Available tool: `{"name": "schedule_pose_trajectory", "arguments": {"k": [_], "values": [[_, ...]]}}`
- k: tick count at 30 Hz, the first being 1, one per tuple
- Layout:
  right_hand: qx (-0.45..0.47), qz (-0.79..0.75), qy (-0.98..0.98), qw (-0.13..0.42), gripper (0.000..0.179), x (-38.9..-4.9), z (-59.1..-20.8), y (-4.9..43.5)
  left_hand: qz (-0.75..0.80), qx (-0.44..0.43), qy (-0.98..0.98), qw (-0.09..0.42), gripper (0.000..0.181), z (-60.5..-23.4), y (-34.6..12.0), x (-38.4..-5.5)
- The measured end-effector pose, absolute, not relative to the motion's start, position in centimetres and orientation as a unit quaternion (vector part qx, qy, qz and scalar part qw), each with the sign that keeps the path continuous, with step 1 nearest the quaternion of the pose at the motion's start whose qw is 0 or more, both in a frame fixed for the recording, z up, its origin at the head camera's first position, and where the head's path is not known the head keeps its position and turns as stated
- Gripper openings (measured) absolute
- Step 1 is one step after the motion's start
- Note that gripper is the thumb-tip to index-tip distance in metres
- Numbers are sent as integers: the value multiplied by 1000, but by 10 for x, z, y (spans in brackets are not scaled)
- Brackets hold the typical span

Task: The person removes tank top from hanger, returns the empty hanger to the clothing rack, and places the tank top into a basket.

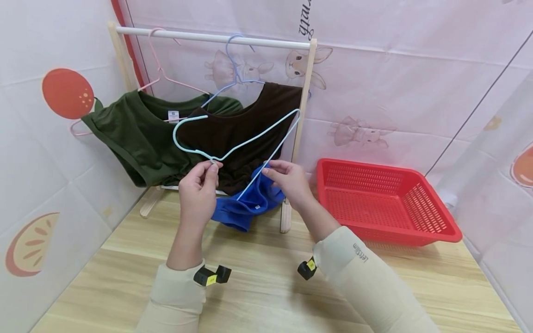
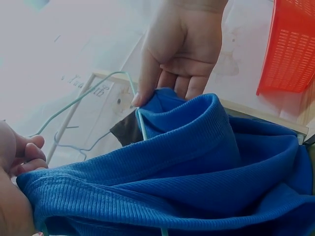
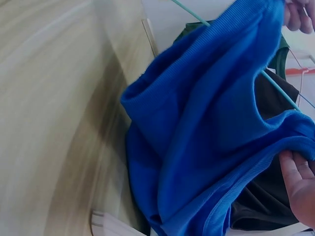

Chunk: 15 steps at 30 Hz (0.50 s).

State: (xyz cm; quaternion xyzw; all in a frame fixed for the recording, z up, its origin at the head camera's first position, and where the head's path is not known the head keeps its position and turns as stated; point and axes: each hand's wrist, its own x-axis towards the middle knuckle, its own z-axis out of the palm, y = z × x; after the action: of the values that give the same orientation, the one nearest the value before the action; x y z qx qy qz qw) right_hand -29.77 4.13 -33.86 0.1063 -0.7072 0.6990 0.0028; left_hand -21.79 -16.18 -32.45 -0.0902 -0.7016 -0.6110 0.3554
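Observation:
My left hand pinches a light-blue clothes hanger just below its hook. The hanger is tilted, its hook to the left and one shoulder out to the right. A blue garment with ribbed edges hangs bunched below both hands, one corner against my left hand. With thumb and fingers, my right hand pinches its upper right edge beside the hanger's bar. In the right wrist view, my right fingers lie under the ribbed edge. Part of the hanger is hidden behind the cloth.
Behind my hands stands a wooden rack with a white rail. It bears a dark green top on a pink hanger and a dark brown top on a blue hanger. A red basket stands right on the wooden table.

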Motion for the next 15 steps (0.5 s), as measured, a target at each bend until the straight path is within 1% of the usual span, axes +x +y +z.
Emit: {"name": "schedule_pose_trajectory", "arguments": {"k": [9,15], "values": [[132,686,-716,-4,36,-281,-347,29,-614,-103,-678,391,22,-324,-158,-218],[128,677,-725,-3,39,-271,-351,22,-618,-99,-670,399,19,-324,-155,-219]]}}
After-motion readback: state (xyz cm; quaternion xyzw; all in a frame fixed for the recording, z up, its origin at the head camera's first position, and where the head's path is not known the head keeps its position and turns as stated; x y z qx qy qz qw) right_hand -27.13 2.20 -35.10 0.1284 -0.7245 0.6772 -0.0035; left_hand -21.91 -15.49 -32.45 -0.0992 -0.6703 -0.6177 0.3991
